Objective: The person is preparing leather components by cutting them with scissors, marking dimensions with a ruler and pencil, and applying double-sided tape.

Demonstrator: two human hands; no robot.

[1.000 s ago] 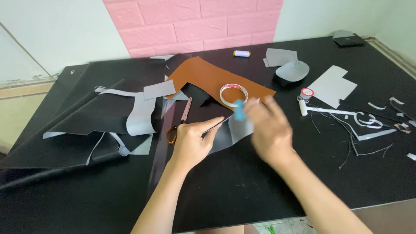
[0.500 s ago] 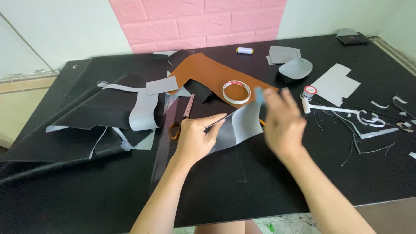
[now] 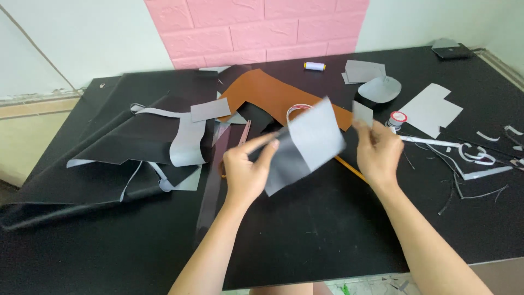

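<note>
Head view showed the left hand (image 3: 248, 172) pinching the near-left edge of a grey sheet (image 3: 305, 142), lifted off the black table (image 3: 327, 229) and blurred. The right hand (image 3: 376, 153) was closed on a small grey scrap (image 3: 362, 113) held just right of the sheet, apart from it. Beyond them lay a brown leather piece (image 3: 273, 93), with a tape roll (image 3: 297, 109) mostly hidden behind the sheet. A small bottle (image 3: 397, 119) with a red-and-white cap stood just right of the right hand. My judgement: the thin pinch on a flapping sheet could let it slip onto the clutter, and a sideways sweep of the right hand might knock the bottle over.
</note>
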